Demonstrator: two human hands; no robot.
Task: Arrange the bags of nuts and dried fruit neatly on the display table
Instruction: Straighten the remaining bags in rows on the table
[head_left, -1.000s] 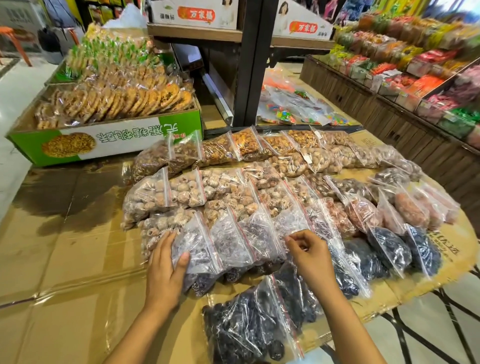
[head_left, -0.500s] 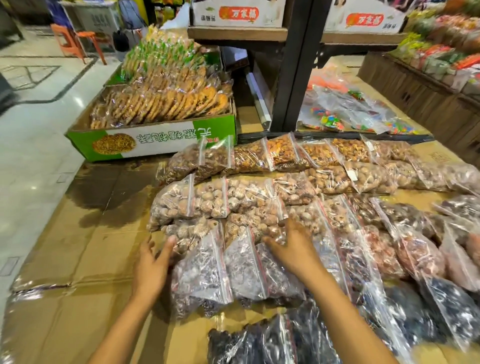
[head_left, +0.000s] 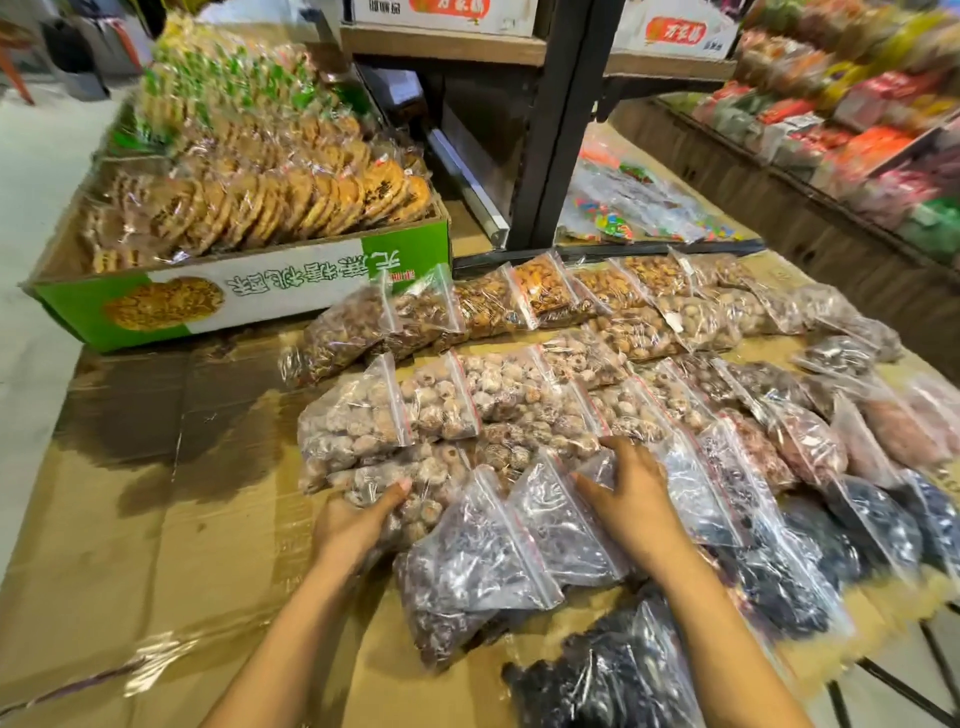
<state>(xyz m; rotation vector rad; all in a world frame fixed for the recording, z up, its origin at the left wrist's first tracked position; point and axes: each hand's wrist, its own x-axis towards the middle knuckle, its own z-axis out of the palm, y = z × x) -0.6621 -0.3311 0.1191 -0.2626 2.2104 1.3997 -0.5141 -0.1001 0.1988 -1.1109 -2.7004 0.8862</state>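
A: Left hand (head_left: 358, 519)?
B: Fingers loosely curled on pale nut bag (head_left: 405, 483), no firm grip.
A: Right hand (head_left: 631, 493)?
B: Spread flat, pressing bags; purple fruit bag (head_left: 478, 566) lies btwn both hands on the display table (head_left: 156, 519).

Bright, even indoor light, apparently from overhead. Glare streaks the clear bags (head_left: 519, 525) and the plastic film over the counter (head_left: 156, 545). A soft dark shadow lies beside the green box (head_left: 249, 296). Motion blur smears the shelves (head_left: 857, 130) at upper right. Wide-angle distortion bends the edges.
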